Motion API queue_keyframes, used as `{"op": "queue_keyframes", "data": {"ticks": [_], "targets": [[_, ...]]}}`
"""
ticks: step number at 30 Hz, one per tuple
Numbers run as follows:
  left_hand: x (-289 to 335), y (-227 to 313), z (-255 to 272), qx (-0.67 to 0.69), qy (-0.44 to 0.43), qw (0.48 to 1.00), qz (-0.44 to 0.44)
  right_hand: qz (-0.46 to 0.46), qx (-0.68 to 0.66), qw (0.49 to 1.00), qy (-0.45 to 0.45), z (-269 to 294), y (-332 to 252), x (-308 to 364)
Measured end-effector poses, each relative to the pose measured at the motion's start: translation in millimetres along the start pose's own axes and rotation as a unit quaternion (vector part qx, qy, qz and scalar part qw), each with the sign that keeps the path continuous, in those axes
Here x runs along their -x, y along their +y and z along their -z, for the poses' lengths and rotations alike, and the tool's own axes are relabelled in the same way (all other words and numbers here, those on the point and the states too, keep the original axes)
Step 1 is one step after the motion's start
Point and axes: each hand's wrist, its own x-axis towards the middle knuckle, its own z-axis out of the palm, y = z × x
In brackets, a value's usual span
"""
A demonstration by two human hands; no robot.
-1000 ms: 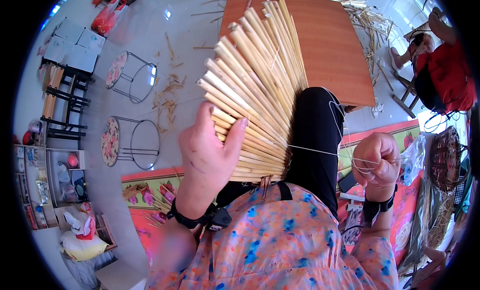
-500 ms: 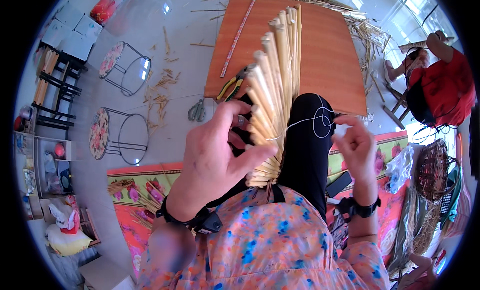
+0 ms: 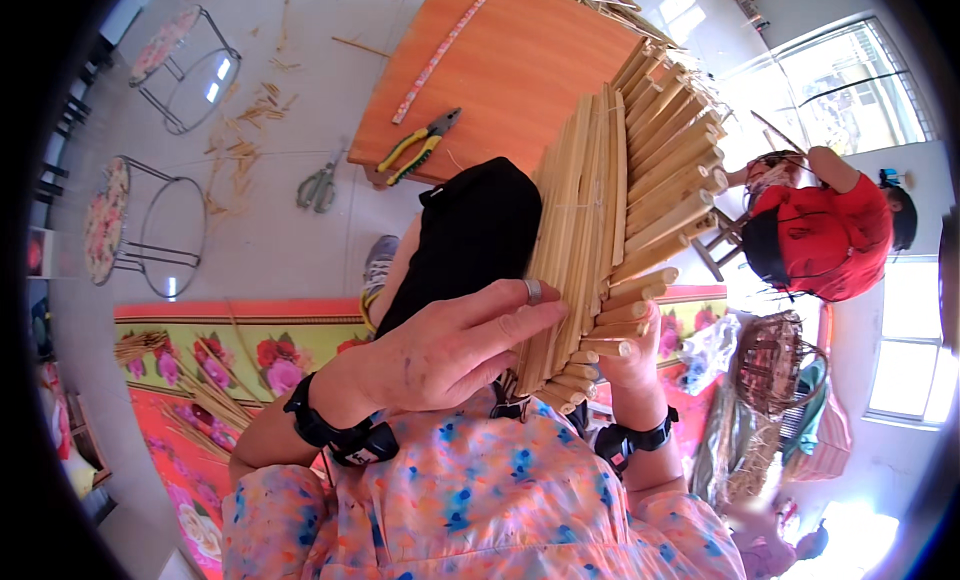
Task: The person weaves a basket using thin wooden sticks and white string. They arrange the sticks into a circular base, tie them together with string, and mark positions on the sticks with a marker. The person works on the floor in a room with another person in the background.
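Since 0.5 s ago, the bamboo-stick mat (image 3: 610, 230) has been tilted upright at frame centre. It is pressed between the flat left hand (image 3: 450, 345) and the right hand (image 3: 625, 355), whose fingers are hidden. Uneven pressure could let sticks slip.

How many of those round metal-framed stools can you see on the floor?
2. One stool stands at the upper left, near the picture's rim. The other stool is below it, just above the flowered mat. More may lie outside the view.

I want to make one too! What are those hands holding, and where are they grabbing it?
Both hold a fan-shaped panel of bamboo sticks near its bottom: left hand flat on its face, right hand behind its lower edge.
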Motion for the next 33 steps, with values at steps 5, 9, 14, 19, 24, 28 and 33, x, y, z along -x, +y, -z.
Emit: {"op": "queue_keyframes", "data": {"ticks": [5, 9, 14, 19, 24, 28, 33], "targets": [[-2.7, -19.4, -1.1, -0.015, 0.032, 0.996, -0.082, -0.058, -0.013, 0.998, 0.038, -10.8, -15.8, 5.6], [-6.5, -25.3, -2.3, -0.027, 0.05, 0.992, -0.109, -0.181, -0.206, 0.96, 0.052, -0.2, -14.8, 9.8], [-11.6, -29.6, -1.9, -0.032, 0.052, 0.989, -0.134, -0.204, -0.241, 0.947, 0.055, 18.6, -5.4, 25.2], [-16.3, -31.2, -1.9, -0.018, 0.045, 0.985, -0.166, -0.158, 0.023, 0.982, 0.096, 24.7, -8.6, 55.5], [-17.2, -32.6, -3.2, -0.002, 0.05, 0.986, -0.158, -0.145, 0.154, 0.974, 0.086, 38.6, -5.2, 72.2], [-17.6, -33.7, -1.7, -0.015, 0.051, 0.985, -0.167, -0.088, 0.303, 0.948, 0.035, 52.3, 2.6, 86.7], [-16.3, -35.6, -0.6, 0.032, 0.069, 0.989, -0.123, -0.193, 0.167, 0.955, 0.149, 46.1, -6.6, 88.2]]}}
